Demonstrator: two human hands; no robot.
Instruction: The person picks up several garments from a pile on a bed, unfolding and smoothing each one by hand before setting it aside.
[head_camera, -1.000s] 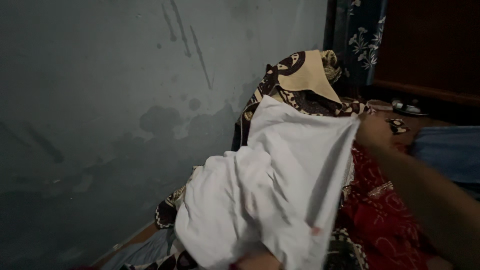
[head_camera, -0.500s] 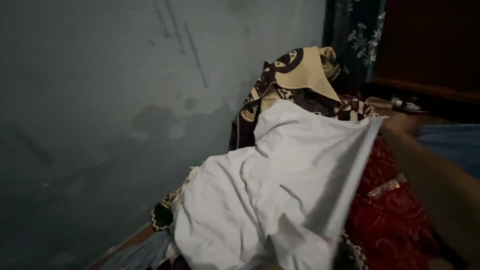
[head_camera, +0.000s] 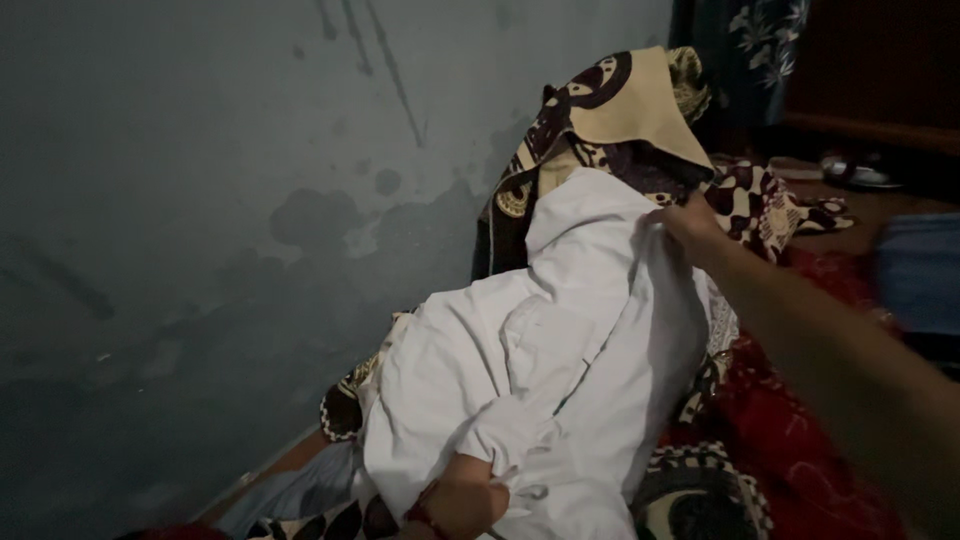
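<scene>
Since the earlier frame the right hand (head_camera: 692, 228) has swung in from the right, so the white cloth (head_camera: 560, 350), stretched wide before, now lies folded over itself on the heap. That hand pinches the cloth's upper edge. The left hand (head_camera: 462, 502) at the bottom edge grips its lower part. Behind the cloth a yellow-and-brown patterned cloth (head_camera: 620, 110) rises against the grey wall (head_camera: 220, 200); red fabric (head_camera: 800, 440) lies to the right.

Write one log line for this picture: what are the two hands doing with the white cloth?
right hand: grips white cloth at top edge | left hand: holds its lower end | patterned cloth: behind | red cloth: beside
</scene>
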